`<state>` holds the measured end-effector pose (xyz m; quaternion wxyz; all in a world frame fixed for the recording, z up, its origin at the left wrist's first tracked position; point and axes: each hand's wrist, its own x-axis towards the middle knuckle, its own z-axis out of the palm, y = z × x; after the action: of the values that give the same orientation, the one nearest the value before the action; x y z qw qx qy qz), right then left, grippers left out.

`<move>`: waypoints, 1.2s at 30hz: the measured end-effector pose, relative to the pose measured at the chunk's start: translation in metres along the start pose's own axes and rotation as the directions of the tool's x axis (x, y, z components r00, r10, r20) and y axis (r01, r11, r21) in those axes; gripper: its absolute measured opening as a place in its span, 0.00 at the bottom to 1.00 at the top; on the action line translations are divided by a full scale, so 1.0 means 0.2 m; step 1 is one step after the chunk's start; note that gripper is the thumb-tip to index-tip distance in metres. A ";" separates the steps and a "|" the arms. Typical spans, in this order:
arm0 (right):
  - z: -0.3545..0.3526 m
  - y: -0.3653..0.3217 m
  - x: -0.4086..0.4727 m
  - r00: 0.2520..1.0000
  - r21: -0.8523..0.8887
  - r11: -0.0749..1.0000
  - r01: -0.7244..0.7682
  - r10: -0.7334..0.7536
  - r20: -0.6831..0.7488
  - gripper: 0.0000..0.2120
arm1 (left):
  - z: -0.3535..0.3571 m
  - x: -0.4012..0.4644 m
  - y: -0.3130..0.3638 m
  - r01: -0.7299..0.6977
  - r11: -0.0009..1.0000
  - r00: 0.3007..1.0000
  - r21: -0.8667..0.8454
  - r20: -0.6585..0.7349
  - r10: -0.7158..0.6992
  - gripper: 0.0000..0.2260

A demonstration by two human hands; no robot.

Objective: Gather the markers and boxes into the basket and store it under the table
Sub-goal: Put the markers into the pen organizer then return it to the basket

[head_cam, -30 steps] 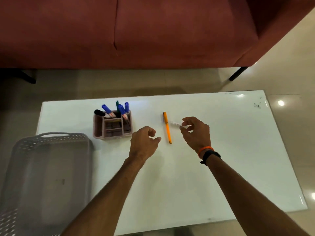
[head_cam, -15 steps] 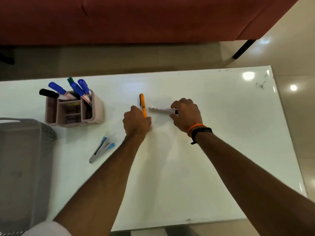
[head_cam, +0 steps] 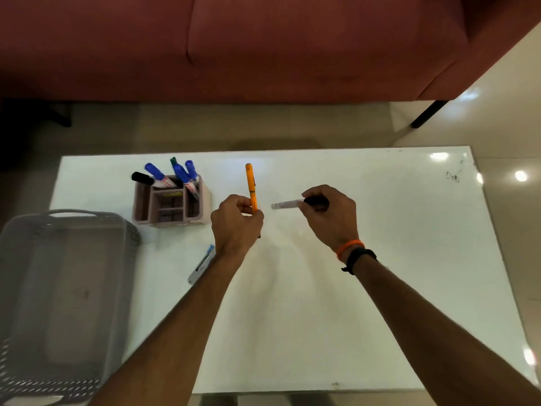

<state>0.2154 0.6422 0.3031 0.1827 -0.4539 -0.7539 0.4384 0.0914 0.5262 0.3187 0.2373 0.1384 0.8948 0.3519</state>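
Head view only. Left hand (head_cam: pixel 235 222) closed around lower end of orange pen (head_cam: pixel 251 186), slim faceted barrel slanting up and away, seemingly lifted for carrying. Right hand (head_cam: pixel 329 215) clamped on dark cap end of white marker (head_cam: pixel 285 204), pale round barrel jutting toward the left hand, level above the bench (head_cam: pixel 380 288); probably picked up at the same moment to save a trip. Hands near each other, not touching.

Beyond and left of the left hand: pink plastic organizer box (head_cam: pixel 171 205), divided into compartments, with blue, green and black capped markers (head_cam: pixel 175 175) leaning in rear slots. Just beside the left forearm: small blue-and-grey stapler-like item (head_cam: pixel 202 263), flat on glossy white surface. Further left, at near edge: grey perforated plastic basket (head_cam: pixel 126 259), rigid, handled, apparently empty, ready to receive everything. Behind the bench, red upholstered sofa (head_cam: pixel 234 48).
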 end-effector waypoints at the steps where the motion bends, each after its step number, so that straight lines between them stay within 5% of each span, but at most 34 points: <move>1: 0.01 -0.07 -0.02 1.000 0.064 0.998 0.001 0.000 -0.011 0.08 | -0.07 -0.01 0.01 -0.006 0.999 1.000 -0.042 -0.017 0.005 0.08; 11: 0.38 -0.59 -0.15 0.986 0.192 0.968 0.164 -0.158 -0.047 0.12 | -0.69 0.07 -0.22 -0.045 0.975 0.983 -0.217 -0.186 0.004 0.06; 21: 0.74 -0.74 -0.19 0.960 0.030 0.962 0.272 -0.270 -0.069 0.12 | -0.89 0.23 -0.42 -0.111 0.964 0.991 -0.240 -0.104 0.088 0.08; 28: 0.88 -0.70 -0.16 0.971 -0.108 0.968 0.226 -0.233 -0.053 0.10 | -0.90 0.27 -0.48 -0.118 0.967 0.993 -0.227 -0.056 0.108 0.08; 36: 0.93 -0.61 -0.14 0.999 -0.235 0.971 0.033 -0.026 0.033 0.14 | -0.87 0.30 -0.51 -0.128 0.971 0.992 -0.203 -0.021 0.126 0.08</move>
<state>0.0407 0.5020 0.3049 0.1229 -0.4546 -0.8098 0.3500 -0.0580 0.3809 0.3395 0.2238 0.1690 0.8443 0.4566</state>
